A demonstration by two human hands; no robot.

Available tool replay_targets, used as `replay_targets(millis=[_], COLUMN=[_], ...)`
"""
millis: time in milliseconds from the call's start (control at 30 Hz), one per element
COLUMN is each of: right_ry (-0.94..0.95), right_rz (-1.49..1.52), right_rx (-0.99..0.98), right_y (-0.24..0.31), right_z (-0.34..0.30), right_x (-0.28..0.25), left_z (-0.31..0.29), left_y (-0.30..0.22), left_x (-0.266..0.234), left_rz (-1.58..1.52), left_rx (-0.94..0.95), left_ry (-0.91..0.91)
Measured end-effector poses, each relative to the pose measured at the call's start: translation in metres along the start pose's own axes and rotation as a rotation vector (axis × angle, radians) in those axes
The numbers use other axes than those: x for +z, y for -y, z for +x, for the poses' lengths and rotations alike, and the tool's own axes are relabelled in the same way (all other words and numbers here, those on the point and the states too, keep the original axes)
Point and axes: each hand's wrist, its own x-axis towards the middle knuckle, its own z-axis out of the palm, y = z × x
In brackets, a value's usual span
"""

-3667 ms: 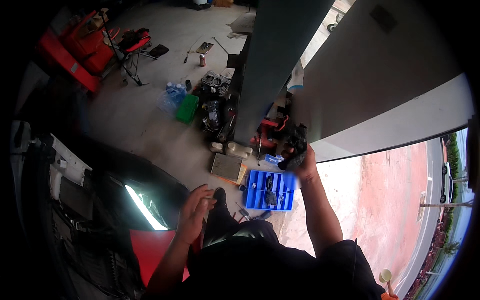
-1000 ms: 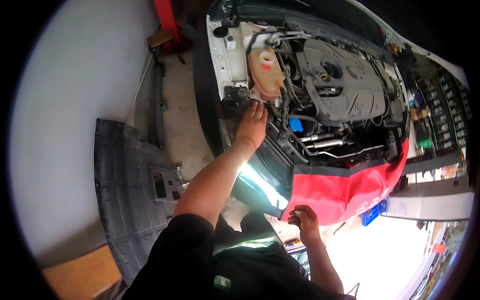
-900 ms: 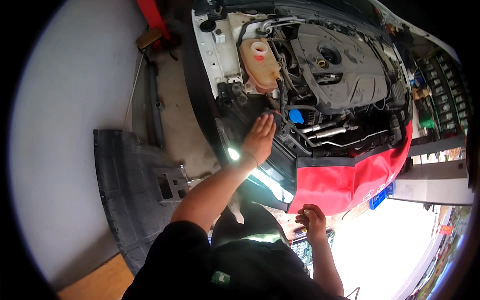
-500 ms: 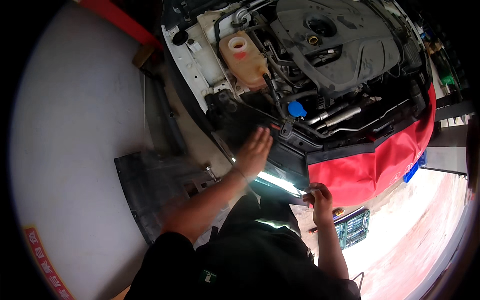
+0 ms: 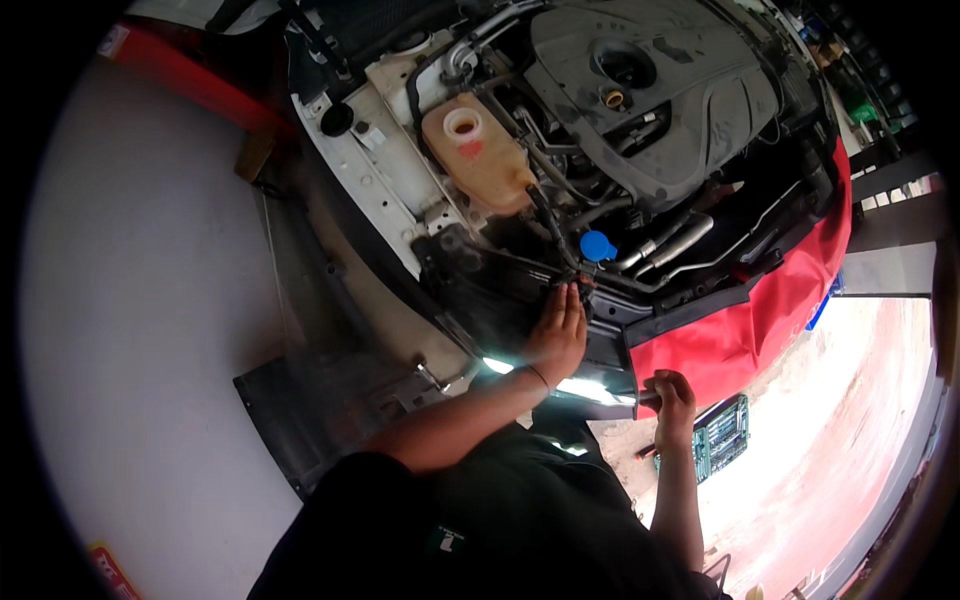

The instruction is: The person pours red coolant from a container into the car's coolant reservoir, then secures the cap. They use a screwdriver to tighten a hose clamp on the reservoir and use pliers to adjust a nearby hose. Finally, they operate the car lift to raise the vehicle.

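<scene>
A headlight [image 5: 598, 390] with a bright lit strip sits at the front corner of the car, in front of my body. My left hand [image 5: 558, 340] lies over its dark top housing, fingers stretched out and close together, tips by the front crossmember. At the headlight's inner end, beside the red fender cover [image 5: 700, 338], my right hand [image 5: 673, 393] is closed with curled fingers. A short dark piece shows at its fingertips; what it is, I cannot make out. A blue cap [image 5: 597, 246] stands just beyond my left fingertips.
Behind lie an orange-brown coolant tank [image 5: 478, 165] with an uncapped neck and a grey engine cover [image 5: 655, 100]. A green tool case [image 5: 722, 440] is on the floor at right. A dark panel [image 5: 300, 420] lies at left, near a red lift arm [image 5: 195, 80].
My left hand has slid right and forward along the top of the headlight. The right hand stays at the headlight's inner end. The whole view has shifted slightly.
</scene>
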Motion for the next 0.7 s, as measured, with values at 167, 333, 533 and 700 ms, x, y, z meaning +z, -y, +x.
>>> replay_targets(millis=[167, 333, 533, 700], right_ry=[-0.040, -0.045, -0.027, -0.073], right_rz=[0.048, -0.020, -0.123, -0.098], right_rx=[-0.021, -0.070, -0.099, -0.052], right_y=[0.002, -0.022, -0.009, -0.028], right_z=[-0.030, -0.029, -0.043, -0.049], right_x=[0.037, 0.066, 0.098, 0.096], left_z=[0.012, 0.072, 0.118, 0.152], left_y=[0.072, 0.235, 0.246, 0.214], left_x=[-0.038, -0.105, -0.037, -0.029], left_rz=[-0.172, -0.252, 0.065, 0.195], left_rx=[0.341, -0.120, 0.124, -0.018], left_ry=[0.089, -0.277, -0.203, -0.160])
